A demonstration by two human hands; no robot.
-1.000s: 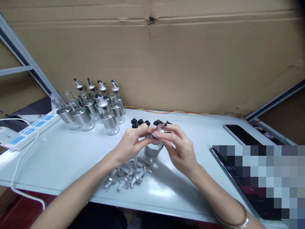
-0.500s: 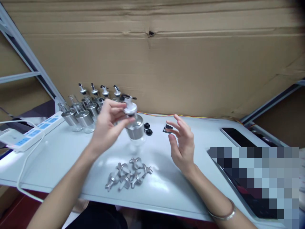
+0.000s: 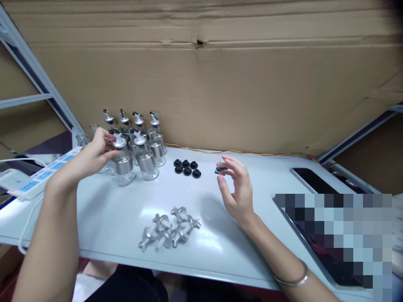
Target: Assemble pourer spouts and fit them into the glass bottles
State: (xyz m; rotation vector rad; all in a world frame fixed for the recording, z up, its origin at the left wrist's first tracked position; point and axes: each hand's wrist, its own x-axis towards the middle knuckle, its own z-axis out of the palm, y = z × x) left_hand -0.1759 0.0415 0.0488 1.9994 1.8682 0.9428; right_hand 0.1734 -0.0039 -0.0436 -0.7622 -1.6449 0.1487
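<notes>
My left hand [image 3: 99,152] has its thumb and fingers at the silver pourer cap of a glass oil bottle [image 3: 122,164] with a steel band, and grips it there. That bottle stands upright at the front of a group of similar bottles. Beside it is another capped oil bottle [image 3: 146,161]. My right hand [image 3: 236,186] is held above the table with its fingers apart and curved, holding nothing. Small black clips [image 3: 221,169] lie behind its fingertips, partly hidden. Silver pourer tops [image 3: 170,228] lie in a loose heap nearer to me.
Several black rubber stoppers [image 3: 187,171] sit in two rows mid-table. At left is a white power strip [image 3: 47,174] with a cable. A phone [image 3: 315,180] and a blurred-out dark device [image 3: 333,260] lie at right. A cardboard wall [image 3: 252,96] closes off the back.
My left hand has carried the capped bottle leftward from mid-table to the front of the bottle group. More black stoppers now show. My right hand has shifted slightly left.
</notes>
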